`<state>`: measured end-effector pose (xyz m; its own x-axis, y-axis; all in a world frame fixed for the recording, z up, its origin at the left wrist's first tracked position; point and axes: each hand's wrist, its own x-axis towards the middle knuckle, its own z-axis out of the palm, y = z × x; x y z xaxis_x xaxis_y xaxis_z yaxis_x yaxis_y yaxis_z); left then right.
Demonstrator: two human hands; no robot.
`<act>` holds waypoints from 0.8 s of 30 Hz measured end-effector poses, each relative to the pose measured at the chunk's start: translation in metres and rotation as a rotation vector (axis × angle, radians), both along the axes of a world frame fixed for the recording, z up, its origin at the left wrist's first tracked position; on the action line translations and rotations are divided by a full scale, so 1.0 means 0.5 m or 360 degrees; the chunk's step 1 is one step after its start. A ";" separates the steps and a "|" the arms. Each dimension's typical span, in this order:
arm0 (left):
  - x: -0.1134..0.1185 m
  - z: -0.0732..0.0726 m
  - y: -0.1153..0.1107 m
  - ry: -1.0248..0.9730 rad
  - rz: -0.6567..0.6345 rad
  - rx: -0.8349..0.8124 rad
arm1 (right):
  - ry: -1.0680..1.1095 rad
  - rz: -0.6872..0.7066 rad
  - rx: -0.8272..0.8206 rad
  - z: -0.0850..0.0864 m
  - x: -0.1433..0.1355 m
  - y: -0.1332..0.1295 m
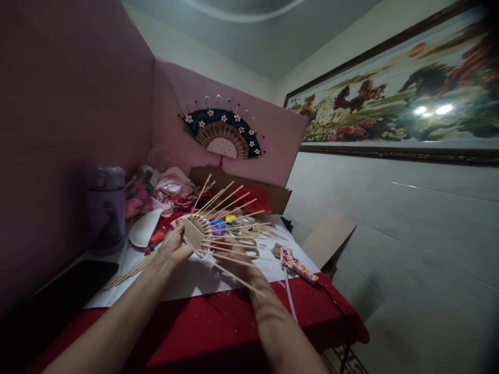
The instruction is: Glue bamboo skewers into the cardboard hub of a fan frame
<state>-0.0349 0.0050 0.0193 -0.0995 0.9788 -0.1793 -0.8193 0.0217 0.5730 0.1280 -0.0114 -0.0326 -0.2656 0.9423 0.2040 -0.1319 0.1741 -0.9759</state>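
Tiny marks (294, 99) on the framed picture (390, 98) are unreadable from here. I have the left hand (174, 246) pinching the cardboard-based stick fan (194, 236) over the tabletop (218, 314); it splays rightward, its spread running far to near. The right hand (234, 252), partly hidden behind it, I can't judge.

Open lane over the table's red front strip (206, 319) between left forearm (130, 306) and right forearm (278, 322); stick fan (196, 235) juts over the right hand (234, 254), glue gun (288, 259) and black cord (331, 297) block right, purple bottle (106, 210) left, heaped cloth (173, 188) and pink panel (276, 137) the back.
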 end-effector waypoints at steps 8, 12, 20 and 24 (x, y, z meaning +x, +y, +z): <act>0.054 0.048 -0.019 -0.0168 0.0082 0.0213 | -0.0057 0.0002 0.0361 0.019 -0.058 0.031; 0.067 0.022 -0.019 -0.0008 -0.0063 0.0156 | 0.0279 -0.0332 0.0153 0.023 -0.064 0.038; 0.006 0.055 -0.013 0.0523 -0.0428 0.0510 | 0.0678 -0.0034 -0.0247 0.038 -0.036 0.028; -0.013 0.060 0.000 0.0636 -0.0318 0.0539 | 0.0539 -0.0012 -0.0299 0.029 -0.035 0.026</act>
<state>-0.0414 0.0050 0.0491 0.0980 0.9819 0.1620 -0.5360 -0.0851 0.8399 0.1105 0.0019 -0.0179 -0.2058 0.9732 0.1026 -0.4518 -0.0015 -0.8921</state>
